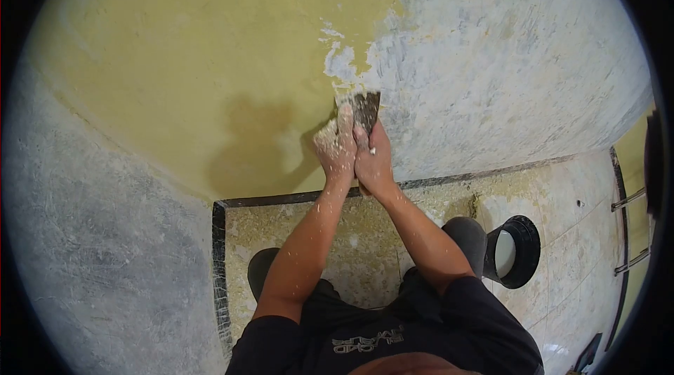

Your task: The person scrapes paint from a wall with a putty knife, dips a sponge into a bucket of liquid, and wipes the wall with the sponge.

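A broad-bladed scraper (368, 109) is pressed to the wall where yellow paint (210, 59) meets the bare grey-white patch (477, 80). My right hand (375, 163) is wrapped round its handle, the thumb lying up towards the blade. Against it, my left hand (337, 149) also grips the tool, with a finger stretched along the blade's left side. Paint flakes cling to both hands and to the blade. Most of the handle is hidden inside my hands. Ragged chips of yellow edge the scraped area just above the blade.
The floor (309, 227) below is littered with paint flakes. A black bucket (523, 252) holding pale liquid stands right of my knee. Dark skirting (281, 199) runs along the wall's foot. A grey side wall (105, 234) rises on the left. Metal bars (632, 262) show at far right.
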Demonstrator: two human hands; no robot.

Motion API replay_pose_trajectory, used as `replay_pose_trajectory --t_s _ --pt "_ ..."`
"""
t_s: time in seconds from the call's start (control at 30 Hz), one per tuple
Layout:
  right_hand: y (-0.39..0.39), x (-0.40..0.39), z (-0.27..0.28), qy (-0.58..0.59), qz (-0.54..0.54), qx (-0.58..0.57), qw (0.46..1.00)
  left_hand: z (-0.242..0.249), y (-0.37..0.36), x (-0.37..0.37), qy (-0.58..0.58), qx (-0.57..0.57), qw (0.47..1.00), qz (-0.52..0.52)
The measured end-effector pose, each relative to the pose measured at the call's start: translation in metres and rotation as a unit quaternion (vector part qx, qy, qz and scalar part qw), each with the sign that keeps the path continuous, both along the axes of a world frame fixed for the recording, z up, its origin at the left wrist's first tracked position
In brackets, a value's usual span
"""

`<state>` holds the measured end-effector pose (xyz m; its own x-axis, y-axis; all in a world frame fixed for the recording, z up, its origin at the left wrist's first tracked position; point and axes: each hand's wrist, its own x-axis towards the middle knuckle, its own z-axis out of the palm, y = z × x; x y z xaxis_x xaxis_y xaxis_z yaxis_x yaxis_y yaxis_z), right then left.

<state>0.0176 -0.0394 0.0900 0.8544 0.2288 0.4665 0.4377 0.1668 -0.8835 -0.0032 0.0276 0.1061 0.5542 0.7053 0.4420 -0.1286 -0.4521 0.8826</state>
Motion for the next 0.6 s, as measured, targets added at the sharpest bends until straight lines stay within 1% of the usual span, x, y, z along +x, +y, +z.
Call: replay_pose_trajectory --t_s 0.03,0.07,0.1,0.13,0.2,0.23,0.3,0.33,0.4,0.43,0.5,0.6 --pt "-0.002 -0.002 -0.008 0.000 0.000 -0.001 1.000 -0.011 -0.004 -0.002 0.010 -0.031 0.999 -0.004" --pt "-0.003 -0.002 -0.016 0.027 0.012 -0.002 1.000 -0.019 -0.005 -0.001 0.019 -0.060 0.998 -0.008" --pt "-0.004 -0.003 -0.020 0.057 0.022 -0.003 0.998 -0.018 -0.003 -0.004 0.053 -0.126 0.990 -0.041" --pt "-0.004 -0.003 -0.023 0.060 0.021 -0.003 0.998 -0.021 -0.004 -0.004 0.056 -0.127 0.989 -0.041" --pt "-0.005 -0.001 -0.024 0.065 0.050 0.017 0.996 -0.026 -0.005 0.000 -0.051 -0.295 0.950 -0.088" --pt "-0.006 -0.002 -0.023 0.064 0.051 0.014 0.997 -0.027 -0.006 0.002 -0.052 -0.297 0.949 -0.088" --pt "-0.007 -0.004 -0.019 0.114 0.125 0.092 0.981 -0.028 -0.007 0.004 -0.111 -0.350 0.925 -0.100" --pt "-0.007 -0.004 -0.019 0.113 0.126 0.091 0.981 -0.028 -0.005 0.004 -0.113 -0.351 0.924 -0.099" --pt "-0.006 -0.001 -0.019 0.101 0.124 0.088 0.983 -0.022 -0.002 0.004 -0.073 -0.275 0.956 -0.076" --pt "-0.007 0.000 -0.018 0.102 0.124 0.087 0.983 -0.017 -0.003 0.002 -0.073 -0.276 0.955 -0.076" --pt "-0.009 0.000 -0.015 0.087 0.100 0.040 0.990 -0.010 -0.007 -0.001 -0.033 -0.186 0.981 -0.042" --pt "-0.013 0.003 -0.013 0.090 0.105 0.009 0.990 -0.013 -0.009 0.003 -0.042 -0.191 0.980 -0.023"
